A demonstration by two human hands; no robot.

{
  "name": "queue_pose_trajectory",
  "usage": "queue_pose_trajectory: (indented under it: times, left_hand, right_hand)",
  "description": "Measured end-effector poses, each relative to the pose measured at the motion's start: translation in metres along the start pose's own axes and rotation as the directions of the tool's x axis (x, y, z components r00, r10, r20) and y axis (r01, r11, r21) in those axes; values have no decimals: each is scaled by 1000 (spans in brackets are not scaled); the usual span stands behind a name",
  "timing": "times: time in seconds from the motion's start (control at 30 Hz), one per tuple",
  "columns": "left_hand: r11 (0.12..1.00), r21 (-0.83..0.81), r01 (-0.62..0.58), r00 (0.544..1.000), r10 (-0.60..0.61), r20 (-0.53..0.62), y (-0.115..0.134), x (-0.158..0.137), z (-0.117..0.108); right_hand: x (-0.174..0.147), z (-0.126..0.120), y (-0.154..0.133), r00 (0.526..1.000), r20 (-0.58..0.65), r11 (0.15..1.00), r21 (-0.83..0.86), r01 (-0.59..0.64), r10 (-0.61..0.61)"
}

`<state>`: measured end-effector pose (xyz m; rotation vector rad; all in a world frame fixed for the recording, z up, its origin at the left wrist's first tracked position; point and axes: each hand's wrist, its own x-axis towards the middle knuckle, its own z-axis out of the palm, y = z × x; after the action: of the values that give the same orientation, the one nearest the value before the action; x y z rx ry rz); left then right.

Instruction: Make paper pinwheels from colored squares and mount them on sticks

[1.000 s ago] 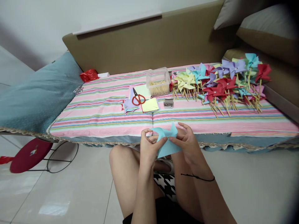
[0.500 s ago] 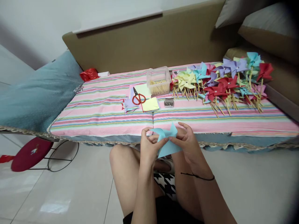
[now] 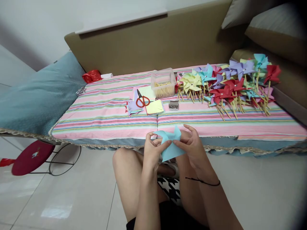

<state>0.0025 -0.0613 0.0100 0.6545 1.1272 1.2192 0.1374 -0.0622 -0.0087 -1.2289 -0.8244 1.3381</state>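
Between my hands, above my lap, is a light blue paper pinwheel blank (image 3: 171,151) with its upper corners folded in toward the middle. My left hand (image 3: 153,148) grips its left side, the thumb pressed near the centre. On the other side my right hand (image 3: 192,145) pinches it, thumb also near the centre and forefinger raised. The fingers behind the paper are partly hidden. Ahead on the striped cloth lie red-handled scissors (image 3: 143,101), a stack of coloured paper squares (image 3: 154,107) and a small open box of metal pieces (image 3: 173,105).
A clear plastic tub (image 3: 163,83) holds several wooden sticks. Many-coloured finished pinwheels (image 3: 222,92) lie heaped at the right of the striped cloth (image 3: 100,119). Paper scraps (image 3: 134,107) lie left of the scissors. A red plastic bag (image 3: 92,76) sits far left, and a dark red stool (image 3: 32,158) stands on the floor.
Both hands stay almost still on the blue paper. The left thumb and the paper's folded corners shift very slightly.
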Motion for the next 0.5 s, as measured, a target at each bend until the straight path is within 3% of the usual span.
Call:
queue_pose_trajectory:
  times: [0.13,0.5]
  left_hand:
    - [1000,27,-4,1000,4,7,2,0,-2]
    - [989,141,-47,999,50,-16,2,0,-3]
  right_hand:
    - [-1,1,-2,998,13,995,83,-58,57]
    - [0,1,-2,999,15,998,44,-48,47]
